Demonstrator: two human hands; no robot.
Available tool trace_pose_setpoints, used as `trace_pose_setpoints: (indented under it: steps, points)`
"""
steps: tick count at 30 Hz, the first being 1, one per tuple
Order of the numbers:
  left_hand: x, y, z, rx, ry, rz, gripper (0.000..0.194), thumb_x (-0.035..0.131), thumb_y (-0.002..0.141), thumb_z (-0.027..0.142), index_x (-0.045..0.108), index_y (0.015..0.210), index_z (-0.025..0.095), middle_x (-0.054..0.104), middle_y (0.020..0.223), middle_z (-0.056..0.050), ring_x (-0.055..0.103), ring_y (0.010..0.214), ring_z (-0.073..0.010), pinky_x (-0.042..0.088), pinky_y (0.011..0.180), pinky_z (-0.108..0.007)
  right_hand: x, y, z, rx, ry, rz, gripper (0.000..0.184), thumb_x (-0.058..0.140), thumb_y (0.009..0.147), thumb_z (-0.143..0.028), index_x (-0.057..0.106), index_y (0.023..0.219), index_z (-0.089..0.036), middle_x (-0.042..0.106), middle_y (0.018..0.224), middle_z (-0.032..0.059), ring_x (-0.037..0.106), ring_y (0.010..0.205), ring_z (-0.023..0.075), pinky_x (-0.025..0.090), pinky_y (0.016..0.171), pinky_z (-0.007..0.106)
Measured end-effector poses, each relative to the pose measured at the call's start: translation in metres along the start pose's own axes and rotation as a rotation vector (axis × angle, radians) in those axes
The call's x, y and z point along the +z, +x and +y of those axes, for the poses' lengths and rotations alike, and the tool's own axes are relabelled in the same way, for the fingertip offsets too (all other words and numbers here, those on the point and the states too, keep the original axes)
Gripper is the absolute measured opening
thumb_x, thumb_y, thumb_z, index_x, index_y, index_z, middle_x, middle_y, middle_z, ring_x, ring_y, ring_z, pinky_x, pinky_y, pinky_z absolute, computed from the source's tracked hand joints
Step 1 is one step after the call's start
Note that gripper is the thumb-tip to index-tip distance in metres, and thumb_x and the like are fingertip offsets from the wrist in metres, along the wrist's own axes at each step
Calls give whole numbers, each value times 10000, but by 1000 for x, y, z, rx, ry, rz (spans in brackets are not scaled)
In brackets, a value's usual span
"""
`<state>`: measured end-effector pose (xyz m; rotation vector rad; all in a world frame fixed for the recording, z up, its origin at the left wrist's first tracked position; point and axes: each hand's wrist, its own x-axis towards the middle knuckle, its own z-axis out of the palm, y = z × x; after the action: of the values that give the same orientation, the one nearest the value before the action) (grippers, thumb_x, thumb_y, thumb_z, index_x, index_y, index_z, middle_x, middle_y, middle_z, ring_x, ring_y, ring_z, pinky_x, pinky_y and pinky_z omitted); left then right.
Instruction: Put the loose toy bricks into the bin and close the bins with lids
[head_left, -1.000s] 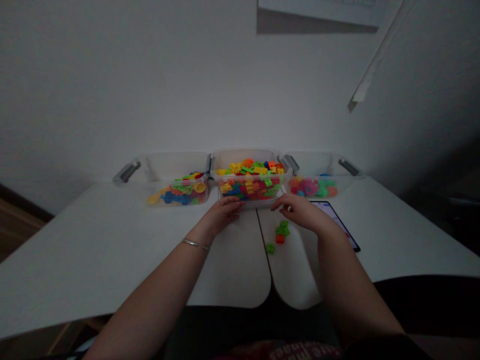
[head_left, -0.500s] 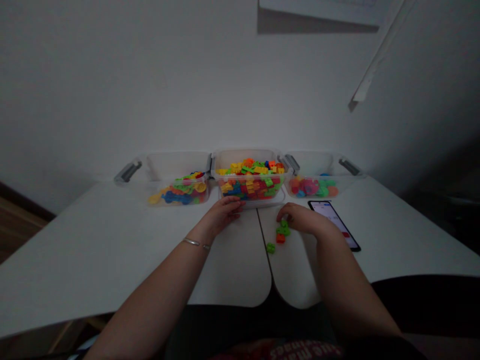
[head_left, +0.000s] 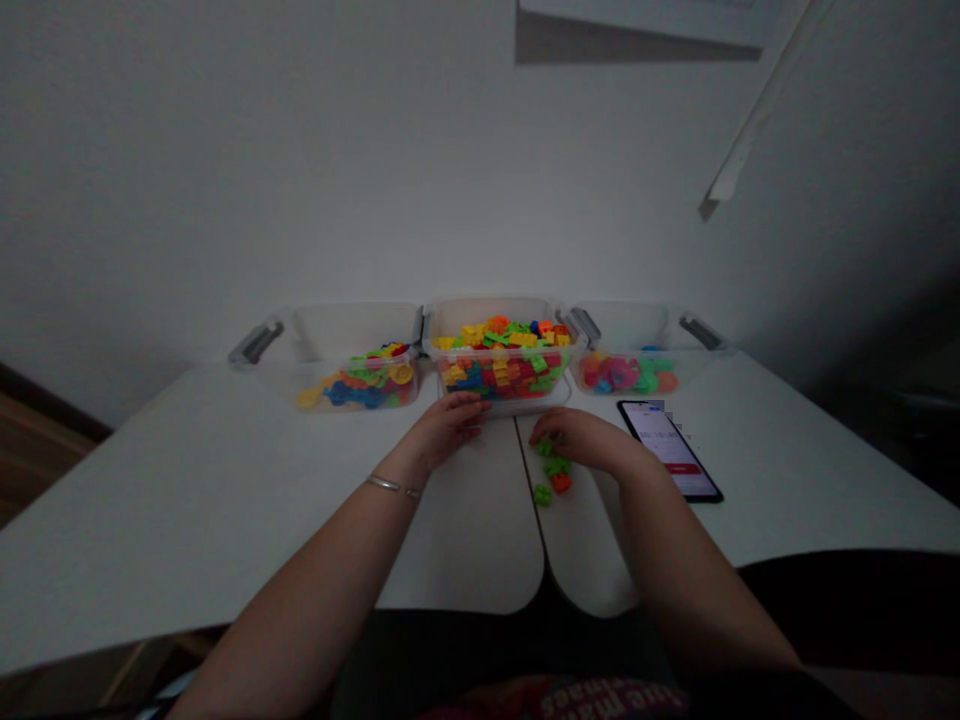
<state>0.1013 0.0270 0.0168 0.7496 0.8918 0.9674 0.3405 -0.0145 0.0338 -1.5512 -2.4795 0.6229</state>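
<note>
My right hand [head_left: 574, 437] is over the white table with its fingers curled down on a green building block [head_left: 546, 446]. Touching that block, on the near side, are another green block [head_left: 556, 467] and an orange block [head_left: 560, 484]; whether they are joined I cannot tell. A separate green block [head_left: 542, 495] lies slightly nearer to me. My left hand [head_left: 448, 425] rests with fingers loosely apart in front of the middle clear bin [head_left: 504, 352], holding nothing visible. Its wrist wears a silver bangle. Colourful building blocks fill the middle bin.
A left clear bin [head_left: 315, 345] contains yellow, blue and green pieces. On the right, another clear bin [head_left: 686, 368] holds round coloured pieces. A lit phone [head_left: 679, 455] lies right of my right hand. A seam splits the white table [head_left: 247, 480]; a wall stands behind.
My right hand has shifted a little left, and the green block under its fingers moved left with it. The touching green and orange blocks turned slightly. My left hand stayed put.
</note>
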Motion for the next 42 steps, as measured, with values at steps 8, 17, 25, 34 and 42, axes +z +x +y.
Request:
trace_pose_setpoints:
  steps: [8,17,25,34,42]
  points:
    - [3,-4,1,4,-2,6,240,817,670,67,643,806,160,731,788,-34,656,654,-117,514,612,-221,7,6,-3,79,-26,91,393,602,778,-33,745,1109,-189,769,1019,80,700,881,214,526,834,312]
    - [2,0,-1,11,4,3,251,832,661,86,648,818,153,736,802,-46,656,656,-120,503,619,-228,4,6,-16,-200,195,631,372,551,829,-131,703,1151,-239,714,1072,61,634,766,146,514,665,278]
    - [0,-3,3,4,65,38,231,815,678,80,650,820,155,730,799,-33,631,629,-103,491,597,-220,-39,34,-36,-107,132,1030,259,570,835,-297,645,1072,-224,695,1009,81,626,809,209,537,766,386]
    - [-2,0,2,13,77,20,244,835,679,114,648,830,156,731,836,-50,644,665,-117,491,620,-232,-46,59,-31,97,-2,964,200,498,871,-257,646,1002,-223,728,969,78,663,938,266,491,911,440]
    - [1,2,-1,19,45,25,192,809,708,118,640,796,150,718,793,-46,633,607,-108,496,574,-220,-35,53,-25,80,-205,982,288,422,964,-275,696,992,-193,745,953,112,651,937,277,473,927,437]
